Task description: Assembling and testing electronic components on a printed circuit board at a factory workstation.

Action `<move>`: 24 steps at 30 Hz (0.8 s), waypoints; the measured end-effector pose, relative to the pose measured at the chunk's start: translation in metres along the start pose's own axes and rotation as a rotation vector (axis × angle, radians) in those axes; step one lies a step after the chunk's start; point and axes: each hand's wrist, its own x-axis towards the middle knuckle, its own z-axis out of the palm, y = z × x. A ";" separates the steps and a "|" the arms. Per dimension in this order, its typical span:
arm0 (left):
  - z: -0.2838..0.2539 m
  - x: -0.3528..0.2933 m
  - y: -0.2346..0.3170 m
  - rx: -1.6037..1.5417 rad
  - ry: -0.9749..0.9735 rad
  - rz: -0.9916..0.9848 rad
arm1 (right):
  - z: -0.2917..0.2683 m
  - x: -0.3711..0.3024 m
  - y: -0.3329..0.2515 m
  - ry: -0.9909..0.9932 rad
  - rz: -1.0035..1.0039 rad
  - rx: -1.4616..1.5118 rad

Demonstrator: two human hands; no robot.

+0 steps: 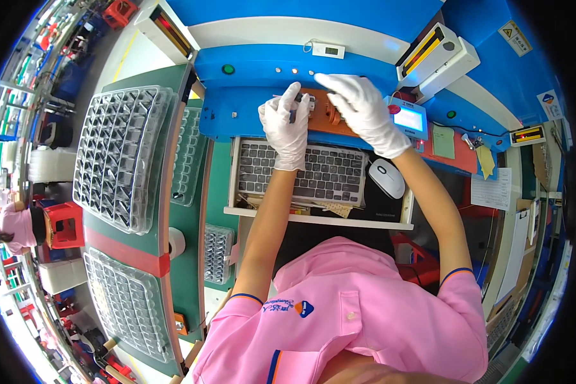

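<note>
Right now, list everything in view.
Machine: one, blue, ahead
Fixture: one, orange, between the hands
Display: one, pale blue, right
Keyboard: one, dark grey, in the drawer
Mouse: one, white, right of the keyboard
Trays: at least four, clear, left
Bench: one, green, under two trays
Coloured notes: two, pale green and yellow, right
Stools: at least two, red, left
Shelving: count unclear, mixed colours, left edge
Person: one, pink top, left edge
Shirt: one, pink, bottom centre
Left hand: one, white glove, centre
Right hand: one, white glove, further right

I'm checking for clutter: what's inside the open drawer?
The drawer holds a dark keyboard, a white mouse and a beige patterned scrap. The left hand and forearm hide part of the keyboard; anything under its middle is covered.
</note>
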 end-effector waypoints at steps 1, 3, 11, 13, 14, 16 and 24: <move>0.000 0.000 -0.001 0.047 -0.008 0.028 | -0.009 -0.003 -0.002 0.021 0.010 -0.023; 0.001 0.000 -0.004 0.094 -0.015 0.056 | -0.029 -0.012 -0.004 0.067 0.031 -0.075; 0.004 -0.003 -0.001 -0.024 -0.057 0.017 | -0.071 -0.062 0.007 0.036 0.188 -0.121; 0.004 -0.002 -0.004 -0.026 -0.068 0.028 | -0.070 -0.068 0.008 0.050 0.216 -0.098; 0.004 -0.002 -0.003 -0.025 -0.072 0.034 | -0.069 -0.070 0.009 0.064 0.242 -0.073; 0.004 -0.002 -0.002 -0.025 -0.092 0.009 | -0.068 -0.074 0.010 0.077 0.267 -0.046; -0.001 0.007 0.019 -0.001 -0.123 -0.097 | -0.063 -0.078 0.005 0.126 0.411 0.152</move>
